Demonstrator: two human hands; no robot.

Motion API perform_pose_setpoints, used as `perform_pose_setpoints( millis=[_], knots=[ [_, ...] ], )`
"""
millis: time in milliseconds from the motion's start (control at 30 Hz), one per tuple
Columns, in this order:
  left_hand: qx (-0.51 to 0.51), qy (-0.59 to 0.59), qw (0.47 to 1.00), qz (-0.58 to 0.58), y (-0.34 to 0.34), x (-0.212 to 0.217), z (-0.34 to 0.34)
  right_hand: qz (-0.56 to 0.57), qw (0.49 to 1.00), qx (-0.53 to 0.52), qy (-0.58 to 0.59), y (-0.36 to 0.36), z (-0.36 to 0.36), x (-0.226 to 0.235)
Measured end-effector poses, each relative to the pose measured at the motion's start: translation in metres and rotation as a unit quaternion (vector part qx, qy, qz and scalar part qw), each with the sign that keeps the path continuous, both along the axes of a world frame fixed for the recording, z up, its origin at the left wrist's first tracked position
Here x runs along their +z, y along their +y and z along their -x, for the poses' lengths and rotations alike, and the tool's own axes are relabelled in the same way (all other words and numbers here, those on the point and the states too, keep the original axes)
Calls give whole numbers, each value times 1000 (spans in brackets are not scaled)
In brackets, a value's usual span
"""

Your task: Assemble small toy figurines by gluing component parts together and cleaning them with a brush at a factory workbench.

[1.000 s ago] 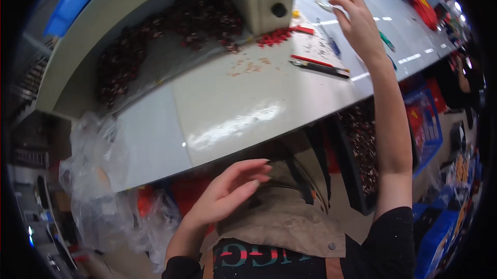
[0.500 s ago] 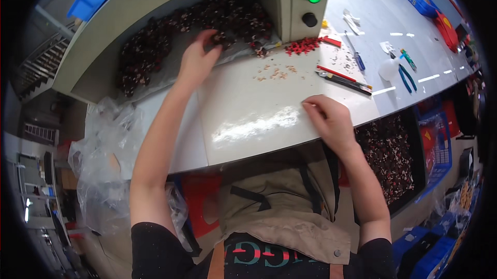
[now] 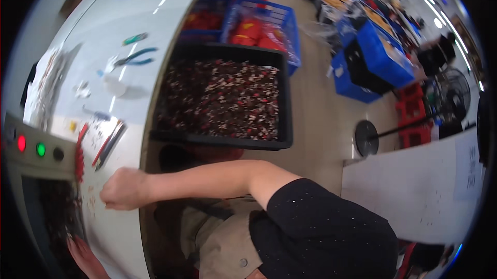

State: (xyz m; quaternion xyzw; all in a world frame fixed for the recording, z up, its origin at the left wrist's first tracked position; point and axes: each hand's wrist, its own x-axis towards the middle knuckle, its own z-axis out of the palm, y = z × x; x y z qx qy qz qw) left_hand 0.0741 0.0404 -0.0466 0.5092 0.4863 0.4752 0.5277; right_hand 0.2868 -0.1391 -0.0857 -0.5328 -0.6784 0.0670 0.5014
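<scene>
My right hand (image 3: 124,190) is closed over the white worktop (image 3: 116,245), fingers curled; what they hold, if anything, is hidden. Beside it lie scattered small beige bits (image 3: 91,201). At the lower left my left hand (image 3: 84,258), partly seen, has its fingers stretched out at the opening of a beige machine (image 3: 13,161) with a red and a green light. A pile of small dark pieces (image 3: 54,204) fills that opening, in shadow. Small red pieces (image 3: 79,165) lie along the machine's edge, near a dark pen-like tool (image 3: 111,144).
Pliers (image 3: 135,57) and a white bottle (image 3: 115,86) stand farther up the worktop. Right of its edge is a black tray (image 3: 282,97) of mixed dark, red and pale pieces. Blue crates (image 3: 290,17), a floor fan (image 3: 366,139) and a white panel (image 3: 409,186) are beyond.
The view has swung far to the right, bringing the tray and room into sight. My left hand is now low at the left edge, still by the machine opening; my right hand stays curled.
</scene>
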Motion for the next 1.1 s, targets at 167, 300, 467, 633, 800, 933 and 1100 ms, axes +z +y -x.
perform_pose_setpoints(
  millis=[167,300,467,633,800,933,1100],
  knots=[
    [-208,327,769,-508,-14,-21,-68,-41,967,128,218,-69,-17,10],
    [-184,337,871,-305,-113,17,-29,-1,942,185,281,-152,-18,24],
    [-297,-128,938,126,-262,42,-45,34,938,163,305,-212,-15,-3],
    [-302,-41,936,175,-336,37,-40,76,940,127,307,-257,5,2],
    [-347,-9,921,178,-385,45,-60,83,949,58,298,-287,10,7],
    [-268,4,940,212,-396,27,-56,107,950,61,287,-298,14,22],
    [-280,-32,939,196,-411,17,-64,102,947,64,299,-299,11,24]
  ],
)
